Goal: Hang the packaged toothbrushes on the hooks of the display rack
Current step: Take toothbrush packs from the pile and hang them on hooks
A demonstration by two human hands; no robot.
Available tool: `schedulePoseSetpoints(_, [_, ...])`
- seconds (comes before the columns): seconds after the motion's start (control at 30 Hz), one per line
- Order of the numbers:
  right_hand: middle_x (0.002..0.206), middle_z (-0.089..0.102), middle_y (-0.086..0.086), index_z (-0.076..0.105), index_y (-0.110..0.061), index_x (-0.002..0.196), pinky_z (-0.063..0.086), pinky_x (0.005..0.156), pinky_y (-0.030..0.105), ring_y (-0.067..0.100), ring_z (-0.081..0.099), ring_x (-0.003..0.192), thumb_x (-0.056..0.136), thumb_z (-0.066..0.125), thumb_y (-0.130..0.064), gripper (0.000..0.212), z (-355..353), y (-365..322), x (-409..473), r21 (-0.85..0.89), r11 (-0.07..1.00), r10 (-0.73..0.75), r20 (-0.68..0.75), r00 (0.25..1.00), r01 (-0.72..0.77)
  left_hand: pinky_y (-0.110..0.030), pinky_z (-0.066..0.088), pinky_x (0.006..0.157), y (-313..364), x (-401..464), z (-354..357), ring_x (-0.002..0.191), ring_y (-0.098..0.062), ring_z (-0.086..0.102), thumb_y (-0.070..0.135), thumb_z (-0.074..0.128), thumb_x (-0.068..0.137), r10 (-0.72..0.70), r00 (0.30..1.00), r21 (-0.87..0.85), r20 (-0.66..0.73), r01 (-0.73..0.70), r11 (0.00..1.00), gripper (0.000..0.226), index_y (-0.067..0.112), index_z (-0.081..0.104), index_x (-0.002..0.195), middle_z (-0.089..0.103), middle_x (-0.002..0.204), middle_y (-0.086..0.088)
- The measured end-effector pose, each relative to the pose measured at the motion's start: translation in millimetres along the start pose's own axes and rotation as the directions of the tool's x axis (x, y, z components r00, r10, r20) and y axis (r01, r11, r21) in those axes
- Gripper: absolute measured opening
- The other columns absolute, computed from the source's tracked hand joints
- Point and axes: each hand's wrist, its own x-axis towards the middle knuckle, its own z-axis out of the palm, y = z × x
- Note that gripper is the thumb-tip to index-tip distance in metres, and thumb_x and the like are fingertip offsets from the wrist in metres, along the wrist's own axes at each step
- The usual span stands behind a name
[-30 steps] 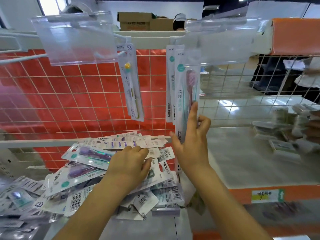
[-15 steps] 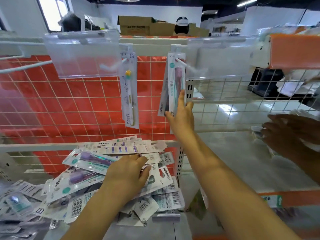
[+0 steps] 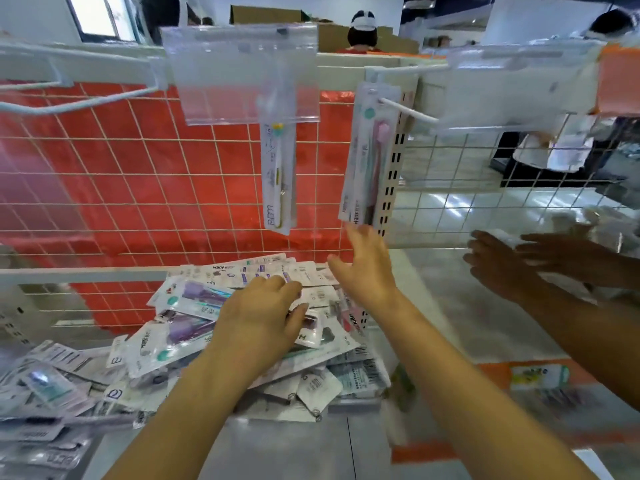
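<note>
while the right hand (image 3: 367, 271) is hovering with fingers spread and nothing in it, the hung toothbrush packs (image 3: 365, 157) are dangling from the hook (image 3: 408, 110) just above its fingertips. down to its left, the left hand (image 3: 259, 313) is lying on the pile of toothbrush packs (image 3: 187, 327), fingers curling over one.
</note>
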Motion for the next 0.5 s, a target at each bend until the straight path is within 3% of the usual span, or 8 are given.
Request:
schedulePoseSetpoints(0.1, [0.136,0.048,0.006,0.05,-0.012,0.134,0.026,0.103,0.022,0.019,0.041,0.128,0.09,0.056,-0.018,0.045,6.4,-16.3,-18.6,0.116,0.987,-0.12,0.078,0.99,0.11,-0.032,0.047,0.041,-18.4,-9.3,-6.0,0.061,-0.023,0.062,0.035,0.051,0.078,-0.06,0.998,-0.007,0.003,0.06,0.998,0.029,0.015,0.071,0.082,0.063,0.067,0.001])
schedulePoseSetpoints(0.23, [0.126,0.054,0.003,0.058,-0.012,0.124,0.03,0.098,0.018,0.015,0.047,0.118,0.089,0.058,-0.016,0.035,20.9,-35.5,-31.0,0.17,0.967,-0.207,0.092,0.974,0.19,-0.035,0.049,0.061,-47.4,-27.0,-13.4,0.083,-0.03,0.063,0.031,0.058,0.088,-0.208,0.978,-0.075,-0.005,0.207,0.975,0.024,0.013,0.07,0.1,0.068,0.088,-0.006])
schedulePoseSetpoints(0.3, [0.13,0.05,0.002,0.056,-0.014,0.127,0.027,0.093,0.014,0.015,0.044,0.122,0.09,0.059,-0.02,0.038,30.5,-42.9,-35.0,0.161,0.965,-0.232,0.148,0.961,0.208,-0.034,0.049,0.057,-63.3,-34.7,-15.3,0.081,-0.03,0.063,0.041,0.046,0.089,-0.214,0.977,-0.053,-0.004,0.213,0.976,0.037,0.015,0.07,0.098,0.068,0.087,-0.005])
schedulePoseSetpoints(0.37, [0.133,0.048,0.003,0.052,-0.015,0.132,0.027,0.099,0.017,0.016,0.042,0.124,0.088,0.062,-0.024,0.046,39.9,-50.5,-38.1,0.167,0.957,-0.274,0.231,0.934,0.239,-0.034,0.049,0.053,-77.4,-41.7,-17.6,0.077,-0.031,0.064,0.039,0.047,0.086,-0.21,0.978,-0.024,0.001,0.21,0.977,0.035,0.015,0.071,0.095,0.068,0.083,-0.005])
schedulePoseSetpoints(0.43, [0.139,0.042,0.004,0.043,-0.016,0.138,0.03,0.109,0.028,0.018,0.038,0.129,0.086,0.066,-0.026,0.058,48.6,-57.2,-40.4,0.172,0.944,-0.327,0.345,0.88,0.283,-0.035,0.049,0.054,-89.6,-47.8,-20.7,0.076,-0.033,0.064,0.027,0.063,0.084,-0.23,0.973,-0.028,-0.002,0.23,0.973,0.021,0.013,0.071,0.097,0.068,0.083,-0.007])
schedulePoseSetpoints(0.5, [0.148,0.03,0.002,0.03,-0.021,0.145,0.021,0.115,0.033,0.017,0.026,0.136,0.084,0.068,-0.028,0.073,53.3,-62.9,-40.6,0.101,0.941,-0.332,0.468,0.819,0.324,-0.034,0.049,0.051,-100.9,-53.0,-23.3,0.069,-0.033,0.064,0.017,0.074,0.076,-0.212,0.977,-0.032,-0.023,0.212,0.977,0.018,0.011,0.072,0.092,0.067,0.076,-0.007])
